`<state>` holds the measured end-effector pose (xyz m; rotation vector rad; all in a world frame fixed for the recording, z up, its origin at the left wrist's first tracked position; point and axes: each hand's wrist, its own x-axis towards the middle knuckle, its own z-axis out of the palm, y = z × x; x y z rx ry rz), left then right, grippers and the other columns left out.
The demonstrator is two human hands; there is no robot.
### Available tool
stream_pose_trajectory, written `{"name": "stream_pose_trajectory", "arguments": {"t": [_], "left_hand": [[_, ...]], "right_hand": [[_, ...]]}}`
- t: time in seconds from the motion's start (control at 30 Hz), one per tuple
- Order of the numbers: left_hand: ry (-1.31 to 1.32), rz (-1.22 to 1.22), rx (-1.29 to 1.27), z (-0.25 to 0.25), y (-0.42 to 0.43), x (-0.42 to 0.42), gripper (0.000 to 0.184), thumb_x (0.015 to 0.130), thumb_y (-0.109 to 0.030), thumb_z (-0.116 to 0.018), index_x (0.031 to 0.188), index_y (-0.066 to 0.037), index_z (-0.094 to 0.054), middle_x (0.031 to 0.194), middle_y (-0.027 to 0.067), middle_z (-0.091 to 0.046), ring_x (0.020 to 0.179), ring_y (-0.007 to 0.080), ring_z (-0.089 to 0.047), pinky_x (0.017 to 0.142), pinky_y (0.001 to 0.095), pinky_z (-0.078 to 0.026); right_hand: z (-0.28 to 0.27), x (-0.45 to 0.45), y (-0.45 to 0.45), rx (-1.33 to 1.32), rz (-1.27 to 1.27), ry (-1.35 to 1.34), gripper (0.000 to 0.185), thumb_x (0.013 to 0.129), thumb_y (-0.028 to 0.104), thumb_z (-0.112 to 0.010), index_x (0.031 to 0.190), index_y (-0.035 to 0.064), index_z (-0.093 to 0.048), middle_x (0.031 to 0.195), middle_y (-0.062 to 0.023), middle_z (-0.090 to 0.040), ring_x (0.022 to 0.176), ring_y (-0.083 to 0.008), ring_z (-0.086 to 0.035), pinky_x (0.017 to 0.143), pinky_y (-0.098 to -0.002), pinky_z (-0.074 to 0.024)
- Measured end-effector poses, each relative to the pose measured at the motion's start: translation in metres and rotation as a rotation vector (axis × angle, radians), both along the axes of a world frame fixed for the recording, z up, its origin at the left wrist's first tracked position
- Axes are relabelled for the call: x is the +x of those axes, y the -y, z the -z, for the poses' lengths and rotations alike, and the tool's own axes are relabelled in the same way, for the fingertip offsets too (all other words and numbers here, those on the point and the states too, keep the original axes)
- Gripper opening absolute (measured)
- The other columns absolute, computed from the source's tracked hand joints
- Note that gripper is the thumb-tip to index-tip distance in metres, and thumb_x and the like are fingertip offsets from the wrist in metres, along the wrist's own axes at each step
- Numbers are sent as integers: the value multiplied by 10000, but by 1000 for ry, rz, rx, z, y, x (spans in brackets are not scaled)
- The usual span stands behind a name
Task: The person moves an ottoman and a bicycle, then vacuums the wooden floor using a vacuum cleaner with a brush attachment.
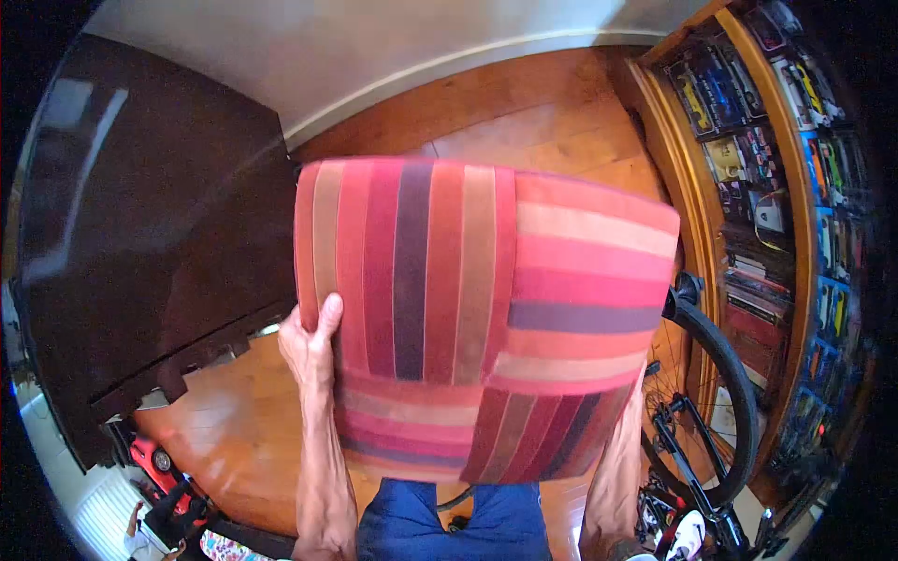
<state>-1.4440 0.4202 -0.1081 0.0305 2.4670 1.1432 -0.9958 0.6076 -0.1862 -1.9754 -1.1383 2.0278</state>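
Observation:
A patchwork cushion (456, 271), striped in red, pink, tan, orange and dark purple, fills the middle of the view, held up in front of my body above the wooden floor. My left hand (313, 341) is closed on its left edge, with the thumb on the striped face and the fingers mostly hidden behind. On the other side, my right hand (642, 393) reaches up behind the lower right edge and supports it there. The cushion hides the fingers of that hand. Below the cushion, my blue trousers (402, 524) show.
A dark glossy piece of furniture (178, 215) stands at left. At right are a bicycle wheel (744, 402) and a wooden bookcase (702, 215) with boxed items and books. A red toy car (154, 463) is at lower left. A pale wall (374, 47) rises behind the wooden floor (552, 103).

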Motion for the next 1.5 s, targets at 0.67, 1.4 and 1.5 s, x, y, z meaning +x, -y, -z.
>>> {"name": "stream_pose_trajectory", "arguments": {"t": [0.67, 1.4, 1.5], "left_hand": [[76, -25, 164, -113, 211, 127, 594, 759, -486, -857, 1037, 23, -730, 854, 130, -753, 778, 209, -702, 744, 377, -552], [-86, -538, 78, -48, 694, 56, 501, 817, -386, -838, 1006, 64, -727, 902, 116, -729, 828, 187, -650, 773, 363, -525], [-82, -524, 59, -15, 742, 19, 521, 825, -400, -829, 1031, 68, -727, 916, 130, -733, 849, 214, -663, 794, 371, -525]], "right_hand": [[-86, 49, 239, -26, -47, 102, 782, 1022, 639, -396, 1419, -25, -508, 1408, -150, -537, 1294, -245, -499, 1109, -383, -375], [-84, 23, 545, -23, -167, 164, 800, 1028, 639, -368, 1451, -32, -466, 1468, -165, -478, 1353, -260, -443, 1157, -387, -323], [-79, 8, 579, -16, -180, 165, 802, 1029, 640, -365, 1455, -33, -460, 1476, -167, -470, 1361, -263, -435, 1163, -387, -316]]}}
